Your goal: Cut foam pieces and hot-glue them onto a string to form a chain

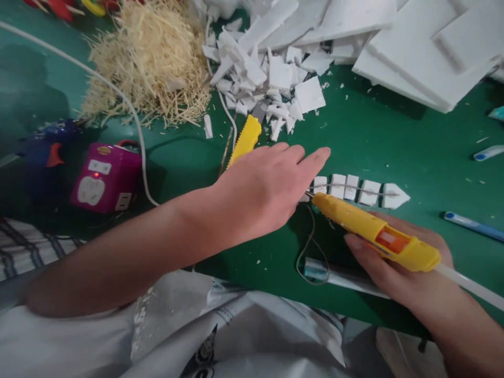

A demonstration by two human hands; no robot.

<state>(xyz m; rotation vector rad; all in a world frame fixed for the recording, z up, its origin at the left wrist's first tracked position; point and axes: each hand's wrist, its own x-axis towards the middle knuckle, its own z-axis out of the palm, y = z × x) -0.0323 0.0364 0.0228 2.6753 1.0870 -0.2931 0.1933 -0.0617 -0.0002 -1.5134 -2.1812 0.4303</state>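
My right hand (413, 262) grips a yellow hot glue gun (354, 220), with a pale glue stick (468, 283) coming out of its back end. The metal tip is against or just above a row of small white foam pieces (350, 186), next to my left fingers. A thin string (364, 190) runs along the tops of these pieces, and the rightmost piece (395, 196) is pointed. Over the row's left end lies my left hand (268, 184), its index finger reaching forward and its other fingers curled down. Whatever they hold is hidden beneath the hand.
A yellow utility knife (246, 139) lies beyond my left hand by white foam scraps (279, 73). Wood shavings (157, 58), a purple power outlet box (106, 178) and a white cable (134, 113) are left. Foam sheets (417, 58) sit back right; a blue pen (476, 226) lies right.
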